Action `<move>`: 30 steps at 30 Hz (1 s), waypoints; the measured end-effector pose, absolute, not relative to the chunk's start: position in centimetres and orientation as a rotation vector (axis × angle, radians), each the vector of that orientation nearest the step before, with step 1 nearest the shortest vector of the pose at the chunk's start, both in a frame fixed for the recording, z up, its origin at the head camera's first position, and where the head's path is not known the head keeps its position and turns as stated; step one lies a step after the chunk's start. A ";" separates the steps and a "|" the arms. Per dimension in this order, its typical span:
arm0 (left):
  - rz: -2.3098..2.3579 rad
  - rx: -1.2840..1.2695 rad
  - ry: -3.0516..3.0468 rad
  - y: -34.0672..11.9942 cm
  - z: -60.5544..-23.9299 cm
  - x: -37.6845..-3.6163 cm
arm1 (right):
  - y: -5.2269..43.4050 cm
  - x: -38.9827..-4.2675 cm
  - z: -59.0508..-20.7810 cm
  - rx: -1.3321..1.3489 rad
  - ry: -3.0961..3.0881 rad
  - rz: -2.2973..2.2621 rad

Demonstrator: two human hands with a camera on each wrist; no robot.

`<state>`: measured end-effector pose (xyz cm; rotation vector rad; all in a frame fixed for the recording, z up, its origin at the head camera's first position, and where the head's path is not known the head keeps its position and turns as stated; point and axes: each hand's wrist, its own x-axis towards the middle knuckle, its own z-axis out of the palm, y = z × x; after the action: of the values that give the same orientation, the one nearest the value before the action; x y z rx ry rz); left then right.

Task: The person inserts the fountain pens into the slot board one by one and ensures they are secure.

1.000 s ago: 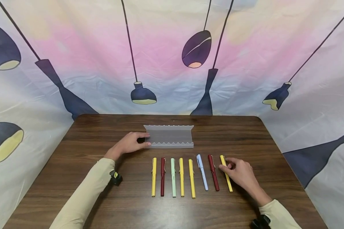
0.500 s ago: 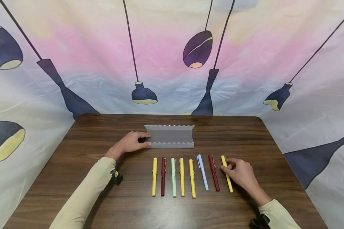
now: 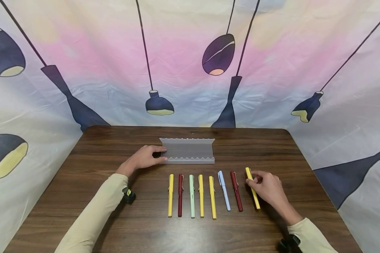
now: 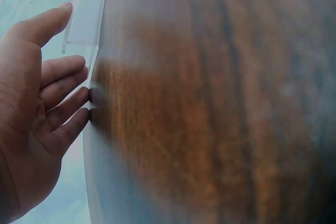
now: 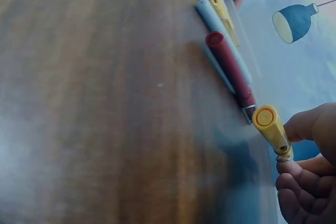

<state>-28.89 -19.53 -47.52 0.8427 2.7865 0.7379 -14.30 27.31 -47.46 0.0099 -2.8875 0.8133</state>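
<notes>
My right hand (image 3: 269,188) pinches a yellow pen (image 3: 255,196) between thumb and fingertips at the right end of a row of pens. In the right wrist view the yellow pen's round end (image 5: 265,117) points toward the camera, its clip near the fingers. My left hand (image 3: 144,157) touches the left end of a clear plastic pen tray (image 3: 187,149) with notched long edges. Fairly straight fingers and thumb show on that hand in the left wrist view, beside the tray's end (image 4: 86,19). Left of the pinched pen lies a dark red pen (image 3: 236,191).
Further left in the row lie a light blue pen (image 3: 223,191), a yellow pen (image 3: 212,198), another yellow pen (image 3: 201,196), a light green pen (image 3: 191,196), a dark red pen (image 3: 180,196) and a yellow pen (image 3: 170,196). A patterned cloth (image 3: 183,70) hangs behind the wooden table (image 3: 130,228).
My right hand has lifted the rightmost yellow pen a little and shifted it slightly away and to the right. The left hand and the tray have stayed in place.
</notes>
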 end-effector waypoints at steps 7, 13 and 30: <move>0.739 0.835 2.790 -19.6 -47.6 -29.0 | 27.0 -14.8 -46.3 0.058 -2.836 0.808; 0.737 0.824 2.795 -19.7 -47.7 -29.1 | 26.7 -15.3 -45.7 0.074 -2.780 0.812; 0.723 0.832 2.806 -19.6 -47.8 -29.0 | 25.1 -16.4 -43.8 0.057 -2.704 0.992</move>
<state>-29.02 -19.65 -47.81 0.8323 2.8055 0.7230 -16.39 25.11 -43.75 0.0567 -2.7038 0.9922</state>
